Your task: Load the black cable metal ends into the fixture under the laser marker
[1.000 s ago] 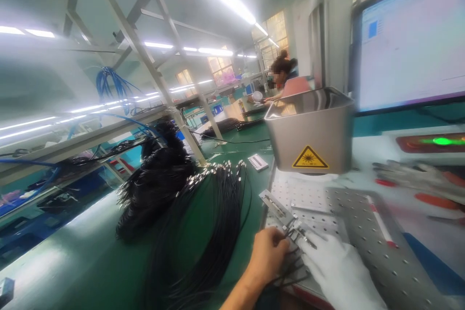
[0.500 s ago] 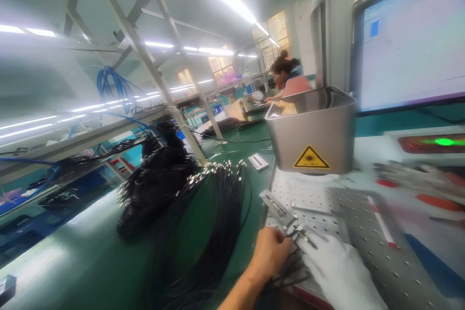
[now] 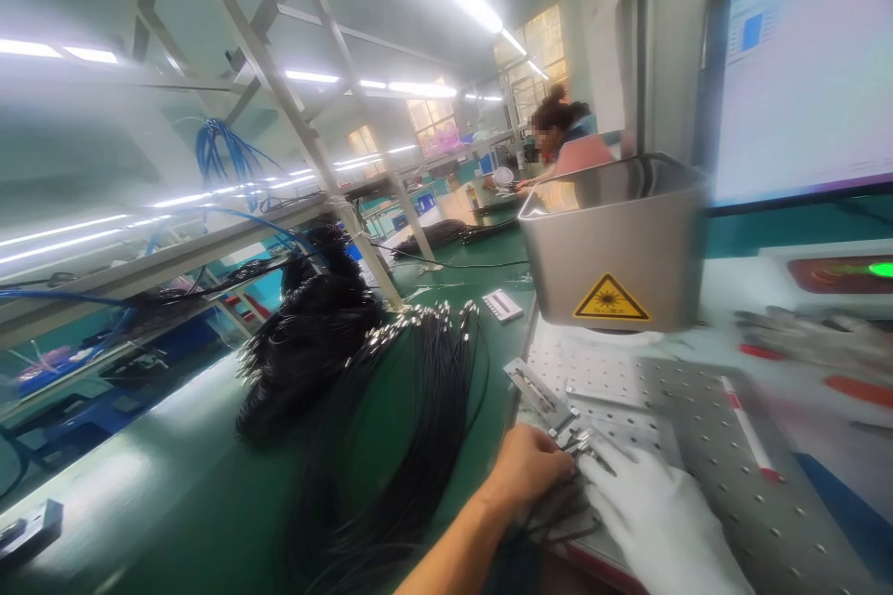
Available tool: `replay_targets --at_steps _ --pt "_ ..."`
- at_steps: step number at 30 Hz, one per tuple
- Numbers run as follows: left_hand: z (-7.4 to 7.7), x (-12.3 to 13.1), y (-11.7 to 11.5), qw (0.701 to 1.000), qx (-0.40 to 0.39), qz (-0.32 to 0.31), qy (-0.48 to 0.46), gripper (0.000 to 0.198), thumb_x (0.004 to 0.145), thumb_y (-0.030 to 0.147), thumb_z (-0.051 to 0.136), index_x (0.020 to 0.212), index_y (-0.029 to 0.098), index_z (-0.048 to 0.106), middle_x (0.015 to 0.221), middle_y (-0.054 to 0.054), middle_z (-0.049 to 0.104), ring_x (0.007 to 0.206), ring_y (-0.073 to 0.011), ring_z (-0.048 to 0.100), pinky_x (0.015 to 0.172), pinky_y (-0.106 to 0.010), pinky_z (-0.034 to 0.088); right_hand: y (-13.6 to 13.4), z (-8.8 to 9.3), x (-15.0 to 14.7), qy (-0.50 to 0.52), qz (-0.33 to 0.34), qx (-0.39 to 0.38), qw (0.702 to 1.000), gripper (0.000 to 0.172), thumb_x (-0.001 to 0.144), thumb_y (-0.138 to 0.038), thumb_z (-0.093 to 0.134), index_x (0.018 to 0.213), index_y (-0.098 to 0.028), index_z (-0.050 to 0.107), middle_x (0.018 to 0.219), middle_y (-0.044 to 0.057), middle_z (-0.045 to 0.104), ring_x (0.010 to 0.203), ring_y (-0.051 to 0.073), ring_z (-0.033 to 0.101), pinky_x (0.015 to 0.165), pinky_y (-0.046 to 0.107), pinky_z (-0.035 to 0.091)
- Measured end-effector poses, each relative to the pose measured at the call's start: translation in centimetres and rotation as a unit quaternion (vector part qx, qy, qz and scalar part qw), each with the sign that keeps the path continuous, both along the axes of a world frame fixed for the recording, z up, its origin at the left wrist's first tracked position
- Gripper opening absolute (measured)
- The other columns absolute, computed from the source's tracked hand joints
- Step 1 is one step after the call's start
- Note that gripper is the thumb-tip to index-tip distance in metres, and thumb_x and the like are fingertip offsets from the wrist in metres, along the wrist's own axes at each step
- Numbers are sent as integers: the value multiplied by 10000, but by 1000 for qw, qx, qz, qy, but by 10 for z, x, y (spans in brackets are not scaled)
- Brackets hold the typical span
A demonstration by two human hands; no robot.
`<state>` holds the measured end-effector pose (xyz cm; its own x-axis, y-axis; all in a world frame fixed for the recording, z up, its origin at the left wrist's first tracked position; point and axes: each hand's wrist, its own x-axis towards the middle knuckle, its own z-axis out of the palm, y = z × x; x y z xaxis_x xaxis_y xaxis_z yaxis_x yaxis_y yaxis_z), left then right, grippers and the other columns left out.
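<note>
In the lower right of the frame, a bare left hand [image 3: 534, 465] and a white-gloved right hand [image 3: 648, 507] are coming together at the near end of a narrow, silver metal fixture [image 3: 540, 393]. The left hand's fingers are curling in against it, and the gloved fingers are reaching to it from the other side; what either hand is gripping is hidden, so I cannot tell whether they are clamped on anything. The fixture is lying slantwise at the left edge of a pale, perforated metal plate [image 3: 628, 428], just below a brushed-metal box with a yellow warning triangle [image 3: 614, 251]. Thin dark cables [image 3: 558, 521] are showing beneath the hands. At lower centre, a looping bundle of black cables with silver tips [image 3: 436, 418] is lying on the glossy green desk [image 3: 174, 483]. A red-and-white pen [image 3: 750, 428] is resting right of the gloved hand.
</note>
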<state>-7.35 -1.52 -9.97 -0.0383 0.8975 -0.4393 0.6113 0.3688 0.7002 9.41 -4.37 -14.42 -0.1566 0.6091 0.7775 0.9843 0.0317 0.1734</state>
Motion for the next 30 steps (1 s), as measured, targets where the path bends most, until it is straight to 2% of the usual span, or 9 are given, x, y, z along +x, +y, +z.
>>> replay_targets --at_steps 8,11,13,16,19,22,24,27,30 --pt "18 7 5 998 -43 -42 27 113 676 229 644 631 124 643 483 15 393 510 -85 312 514 -263 203 4 10 -2 -19 3 -8 1000 301 792 -522 371 1047 -681 382 1296 -314 -117 1160 -223 83 1046 24 129" --pt "27 11 10 994 -83 -62 31 92 664 187 628 597 127 607 482 7 427 478 -93 346 505 -261 245 6 6 -7 26 49 -33 998 270 798 -478 376 1003 -638 446 1278 -345 127 1132 -231 83 1024 33 107" --pt "30 12 12 993 -89 -72 35 104 674 170 603 580 131 588 474 4 425 462 -100 347 504 -264 266 8 -1 -11 105 87 -50 989 248 821 -415 354 923 -552 534 1169 -299 326 1104 -241 89 987 48 76" --pt "32 8 10 993 -74 -87 45 151 717 206 629 597 133 573 516 1 461 491 -111 397 533 -266 312 13 -13 -15 155 115 -62 979 268 825 -358 348 873 -478 583 1090 -247 402 1101 -243 98 941 72 32" --pt "32 0 3 994 9 -77 80 180 709 261 720 731 115 616 682 -10 554 659 -117 479 607 -241 328 20 -21 -17 137 143 -20 980 260 785 -325 397 864 -493 579 1111 -270 382 1108 -227 99 956 52 25" --pt "28 -7 -5 992 96 -33 77 186 783 184 620 940 96 667 806 -22 598 730 -102 473 657 -220 326 25 -23 -16 157 170 42 972 278 750 -288 430 866 -481 592 1217 -290 299 1162 -207 115 1018 26 66" --pt "24 -10 -9 990 131 -20 45 194 795 122 564 945 90 682 772 -14 588 695 -88 452 660 -215 324 23 -18 -14 120 135 42 983 291 749 -341 440 920 -549 550 1298 -307 160 1180 -198 119 1035 30 88" --pt "20 -8 -14 986 158 -38 38 256 747 54 548 923 93 730 726 -12 597 680 -91 466 663 -218 332 14 -7 -10 25 29 24 999 342 780 -436 395 1016 -683 396 1322 -305 -30 1145 -208 102 1024 36 104" --pt "18 -3 -17 979 163 -82 86 364 776 41 501 1019 104 765 920 -69 687 836 -147 572 786 -247 397 8 -1 -7 -23 -25 18 999 372 802 -480 341 1083 -720 301 1326 -289 -87 1143 -209 100 1030 34 126"
